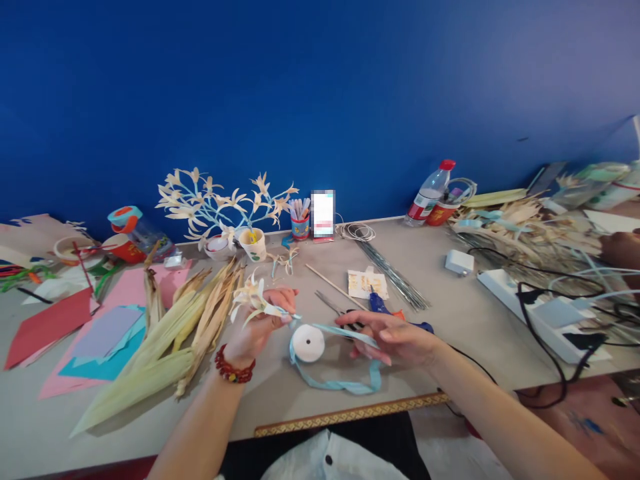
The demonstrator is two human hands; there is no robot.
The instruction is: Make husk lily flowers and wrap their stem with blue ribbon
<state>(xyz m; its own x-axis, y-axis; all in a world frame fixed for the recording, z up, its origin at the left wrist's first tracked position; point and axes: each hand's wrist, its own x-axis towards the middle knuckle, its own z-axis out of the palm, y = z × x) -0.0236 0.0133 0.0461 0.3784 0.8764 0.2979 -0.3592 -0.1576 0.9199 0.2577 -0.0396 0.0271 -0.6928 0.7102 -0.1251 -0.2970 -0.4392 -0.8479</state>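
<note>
Fingers of my left hand point(270, 317) are closed on the stem of a pale husk flower point(249, 297), whose petals point to the upper left. A light blue ribbon point(345, 332) stretches from the stem's end to my right hand point(385, 333), which pinches it between the fingers. Between and just below the hands, a white ribbon roll point(308, 343) lies on the table, with a loop of blue ribbon trailing round it toward the table's front edge. Scissors point(330, 303) lie behind my right hand, their handles partly hidden by it.
Corn husks point(160, 347) and coloured paper point(103, 333) lie at left. Cups of husk flowers point(253, 245) stand behind. A blue glue gun point(379, 303), wires point(393, 273) and a power strip point(520, 313) are at right; another person's hand point(620, 250) shows at the far right.
</note>
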